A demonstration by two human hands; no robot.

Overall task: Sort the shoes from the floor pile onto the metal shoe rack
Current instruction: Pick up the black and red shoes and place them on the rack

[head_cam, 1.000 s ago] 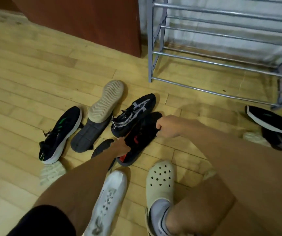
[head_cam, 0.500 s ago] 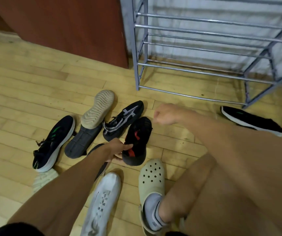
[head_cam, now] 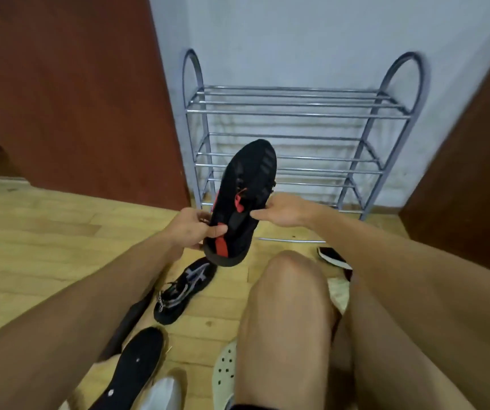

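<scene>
Up in front of the rack, the shoe is held toe up: left hand pinches the heel, right hand curls round its middle. I'd level it sole-down (toe first) and land it across two rails, at a shelf's left end.

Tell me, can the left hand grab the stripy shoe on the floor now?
Probably not yet. The left hand is busy gripping the lower end of the red-and-black shoe, with the right hand holding its side. The stripy shoe lies uncovered just below, so once freed it looks an easy reach.
</scene>
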